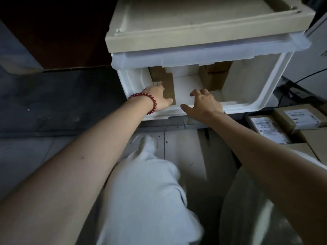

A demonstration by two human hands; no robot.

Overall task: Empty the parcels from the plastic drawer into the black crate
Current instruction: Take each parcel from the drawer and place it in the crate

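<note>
Reaching into the pulled-out plastic drawer [265,96], the left hand [159,98] held a flat brown parcel [168,82] standing at the drawer's left side. Its thumb lay on the brown face and the other fingers [155,88] went round the parcel's left edge, their tips hidden. A red bead bracelet [150,101] circled that wrist.

The right hand [205,103] was spread wide and held nothing. Its fingers [194,92] hovered over the near end of a white parcel [185,84] just beside the brown one; whether they touched it could not be told.

A brown box [214,76] stood at the drawer's back right, its top hidden under the cabinet's beige top [194,32].

At the right edge of the frame, below the drawer, the black crate [246,119] showed only a dark corner. Brown parcels [269,129] lay packed in it, cut off by the frame. Their white labels [304,117] bore barcodes and print too small to read.

A small label [157,83] on the flat brown parcel was blurred. A dark cable [304,78] crossed the right edge. Pale trouser legs [150,183] filled the lower middle, and the left side of the frame was too dark to make out.
</note>
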